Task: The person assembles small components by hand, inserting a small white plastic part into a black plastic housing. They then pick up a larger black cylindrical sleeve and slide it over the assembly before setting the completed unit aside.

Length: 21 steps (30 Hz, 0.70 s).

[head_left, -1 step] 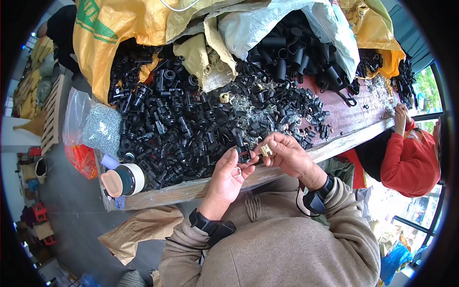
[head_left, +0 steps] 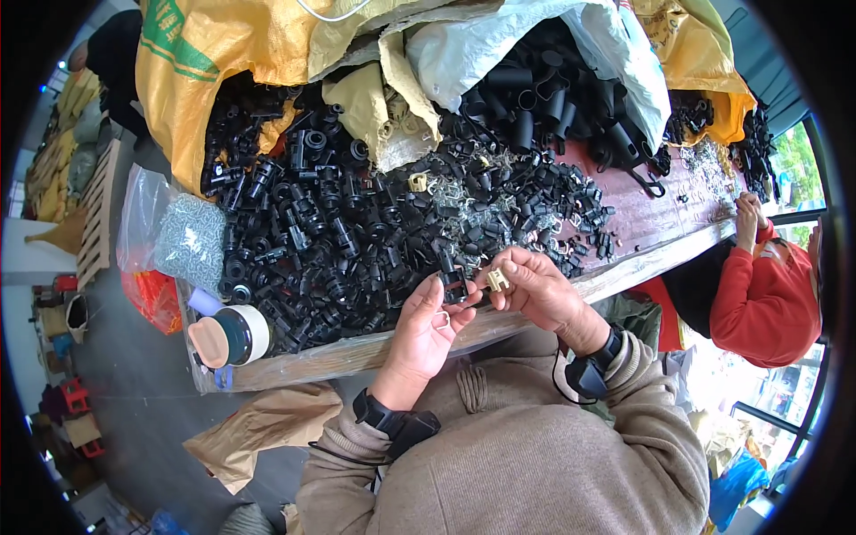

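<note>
Just over the near edge of the table, my left hand point(head_left: 421, 334) pinches a black plastic part point(head_left: 456, 291) between thumb and fingers. A small white hook-shaped piece point(head_left: 442, 320) also sits against its fingers. My right hand point(head_left: 539, 290) is closed on a small cream plastic part point(head_left: 497, 281), held by thumb and forefinger right beside the black one. The fingertips of both hands almost meet, so I cannot tell whether the two parts touch. Beyond my hands lies a heap of small black plastic parts point(head_left: 508, 201), mixed with thin pale pieces.
Larger black fittings point(head_left: 312, 214) cover the table's left. A bag of screws point(head_left: 190, 236) and a cream-lidded jar point(head_left: 242, 335) stand at the left edge. Yellow sacks point(head_left: 241, 45) and a white sack point(head_left: 481, 49) line the back. A person in red point(head_left: 767, 303) sits at right.
</note>
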{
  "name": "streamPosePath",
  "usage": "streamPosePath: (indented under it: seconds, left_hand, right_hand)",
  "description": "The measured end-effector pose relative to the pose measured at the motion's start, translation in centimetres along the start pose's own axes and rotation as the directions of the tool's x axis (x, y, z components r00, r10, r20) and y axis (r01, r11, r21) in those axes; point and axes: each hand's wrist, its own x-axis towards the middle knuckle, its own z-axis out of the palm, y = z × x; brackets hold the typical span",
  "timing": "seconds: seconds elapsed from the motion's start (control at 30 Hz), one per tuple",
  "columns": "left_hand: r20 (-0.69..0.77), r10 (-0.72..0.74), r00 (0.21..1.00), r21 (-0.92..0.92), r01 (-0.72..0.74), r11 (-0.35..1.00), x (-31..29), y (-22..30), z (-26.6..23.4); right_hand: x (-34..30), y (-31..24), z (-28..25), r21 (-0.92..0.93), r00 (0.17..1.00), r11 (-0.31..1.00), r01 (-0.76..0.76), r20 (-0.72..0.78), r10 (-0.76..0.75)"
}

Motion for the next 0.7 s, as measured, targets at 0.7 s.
streamPosePath:
  seconds: [0.7]
  left_hand:
    - [0.026, 0.035, 0.999, 0.072, -0.036, 0.997, 0.4, -0.1, 0.1]
  right_hand:
    - [-0.9, -0.2, -0.7, 0.333, 0.998, 0.943, 0.008, -0.06, 0.013]
